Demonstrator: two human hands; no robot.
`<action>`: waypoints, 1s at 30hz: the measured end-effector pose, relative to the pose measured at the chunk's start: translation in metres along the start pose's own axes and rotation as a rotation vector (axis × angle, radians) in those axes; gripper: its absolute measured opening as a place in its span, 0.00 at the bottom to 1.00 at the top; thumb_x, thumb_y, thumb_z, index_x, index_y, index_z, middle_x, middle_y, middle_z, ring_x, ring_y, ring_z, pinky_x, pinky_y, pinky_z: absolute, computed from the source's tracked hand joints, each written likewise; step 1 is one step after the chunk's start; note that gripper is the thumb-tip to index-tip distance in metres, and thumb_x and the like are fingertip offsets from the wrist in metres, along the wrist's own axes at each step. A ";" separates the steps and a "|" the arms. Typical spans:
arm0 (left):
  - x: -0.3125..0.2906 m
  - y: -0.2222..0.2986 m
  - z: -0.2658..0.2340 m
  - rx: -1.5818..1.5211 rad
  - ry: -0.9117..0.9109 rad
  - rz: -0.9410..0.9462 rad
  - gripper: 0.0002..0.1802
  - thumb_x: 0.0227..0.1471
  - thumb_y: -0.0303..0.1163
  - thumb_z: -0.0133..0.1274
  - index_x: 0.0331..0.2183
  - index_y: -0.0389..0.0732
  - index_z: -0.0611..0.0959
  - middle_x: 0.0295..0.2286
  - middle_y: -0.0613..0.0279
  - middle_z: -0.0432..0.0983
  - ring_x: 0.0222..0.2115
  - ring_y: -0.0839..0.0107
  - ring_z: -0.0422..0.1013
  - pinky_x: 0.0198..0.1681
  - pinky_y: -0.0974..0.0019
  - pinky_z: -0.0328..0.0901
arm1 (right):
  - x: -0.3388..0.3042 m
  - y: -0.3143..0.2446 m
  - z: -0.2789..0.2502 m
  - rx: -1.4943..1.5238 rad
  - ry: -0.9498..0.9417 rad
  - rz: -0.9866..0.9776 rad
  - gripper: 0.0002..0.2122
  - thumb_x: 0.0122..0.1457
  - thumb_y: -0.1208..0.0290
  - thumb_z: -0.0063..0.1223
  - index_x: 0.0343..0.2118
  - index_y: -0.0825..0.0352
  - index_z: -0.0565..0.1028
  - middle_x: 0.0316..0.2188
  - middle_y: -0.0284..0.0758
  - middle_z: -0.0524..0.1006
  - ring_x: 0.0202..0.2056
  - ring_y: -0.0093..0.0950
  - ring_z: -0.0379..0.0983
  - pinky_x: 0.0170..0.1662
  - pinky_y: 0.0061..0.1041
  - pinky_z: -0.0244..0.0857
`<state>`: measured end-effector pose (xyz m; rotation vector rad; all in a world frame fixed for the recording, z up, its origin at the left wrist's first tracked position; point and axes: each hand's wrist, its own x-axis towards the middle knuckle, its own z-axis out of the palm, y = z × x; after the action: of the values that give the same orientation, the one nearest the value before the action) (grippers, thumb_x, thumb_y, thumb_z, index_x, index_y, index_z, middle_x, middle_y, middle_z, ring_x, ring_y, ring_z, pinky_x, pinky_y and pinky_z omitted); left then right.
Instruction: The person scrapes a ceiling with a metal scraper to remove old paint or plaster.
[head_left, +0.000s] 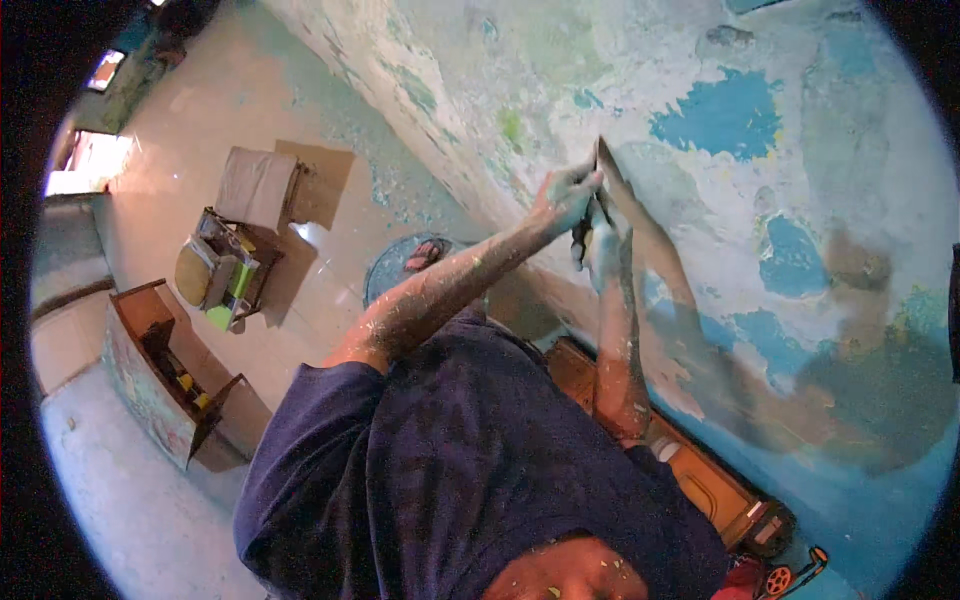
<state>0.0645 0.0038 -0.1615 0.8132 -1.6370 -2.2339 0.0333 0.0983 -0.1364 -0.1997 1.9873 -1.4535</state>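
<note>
Both hands are raised in front of a wall [640, 60] of patchy white, green and blue peeling paint. My right hand [608, 250] is closed around the dark handle of a scraper [598, 158], whose thin blade points up close to the wall. Whether the blade's edge touches the surface, I cannot tell. Just above, my left hand [567, 198] pinches the scraper near its blade, with fingers pressed together. Pale flakes speckle both forearms. Sharp shadows of arms and tool fall on the wall to the right.
Below my left arm, a sandalled foot rests on a round bluish platform [378, 270]. Paint chips litter the tiled floor [330, 65]. Leftward are a cloth-covered stool [258, 188], a cluttered small rack [240, 285] and a wooden cabinet [150, 350]. Brown wooden furniture [700, 480] lines the wall's foot.
</note>
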 end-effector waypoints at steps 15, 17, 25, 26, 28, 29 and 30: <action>0.063 -0.060 -0.033 0.024 0.154 -0.131 0.17 0.50 0.37 0.50 0.39 0.37 0.78 0.21 0.55 0.75 0.23 0.80 0.67 0.28 0.69 0.64 | 0.070 0.033 0.039 -0.072 0.041 -0.119 0.14 0.59 0.68 0.42 0.20 0.68 0.72 0.13 0.24 0.65 0.15 0.16 0.58 0.17 0.22 0.50; 0.059 -0.058 -0.038 -0.013 0.129 -0.109 0.16 0.50 0.36 0.50 0.40 0.37 0.78 0.21 0.54 0.74 0.23 0.81 0.66 0.29 0.70 0.64 | 0.073 0.043 0.039 -0.131 -0.028 -0.101 0.14 0.60 0.66 0.41 0.27 0.71 0.74 0.16 0.29 0.69 0.18 0.18 0.62 0.20 0.23 0.55; 0.049 -0.057 -0.045 0.001 -0.074 -0.028 0.22 0.54 0.36 0.46 0.48 0.33 0.70 0.25 0.72 0.68 0.24 0.83 0.61 0.27 0.76 0.61 | 0.029 0.001 0.057 -0.142 0.118 -0.087 0.17 0.62 0.64 0.38 0.43 0.74 0.71 0.24 0.34 0.73 0.27 0.19 0.66 0.29 0.21 0.61; 0.038 -0.042 -0.039 0.024 -0.051 -0.054 0.21 0.55 0.35 0.46 0.47 0.33 0.71 0.24 0.72 0.68 0.24 0.83 0.61 0.26 0.76 0.61 | 0.029 0.006 0.048 -0.002 0.094 -0.091 0.17 0.61 0.64 0.38 0.42 0.74 0.72 0.22 0.32 0.72 0.25 0.18 0.66 0.27 0.21 0.60; 0.032 -0.029 -0.024 0.132 0.050 0.194 0.19 0.55 0.36 0.46 0.44 0.33 0.73 0.21 0.72 0.67 0.21 0.83 0.62 0.23 0.75 0.61 | 0.041 0.011 0.037 0.129 0.079 -0.132 0.17 0.61 0.64 0.39 0.40 0.74 0.72 0.19 0.30 0.70 0.23 0.17 0.65 0.25 0.20 0.58; 0.043 -0.033 -0.023 0.135 0.037 0.209 0.19 0.55 0.36 0.46 0.44 0.33 0.73 0.21 0.72 0.67 0.21 0.83 0.62 0.23 0.75 0.61 | 0.057 0.022 0.036 0.194 0.070 -0.160 0.16 0.61 0.65 0.39 0.40 0.75 0.72 0.19 0.29 0.70 0.23 0.16 0.64 0.24 0.19 0.58; 0.055 -0.040 -0.026 0.109 0.096 0.094 0.16 0.53 0.36 0.47 0.36 0.30 0.74 0.18 0.65 0.66 0.21 0.83 0.61 0.23 0.72 0.61 | 0.064 0.030 0.035 0.255 0.060 -0.171 0.15 0.61 0.67 0.40 0.39 0.76 0.72 0.19 0.28 0.70 0.23 0.15 0.64 0.23 0.18 0.57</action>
<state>0.0398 -0.0316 -0.2200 0.8389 -1.7269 -2.0259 0.0117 0.0505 -0.1958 -0.2210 1.8449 -1.8255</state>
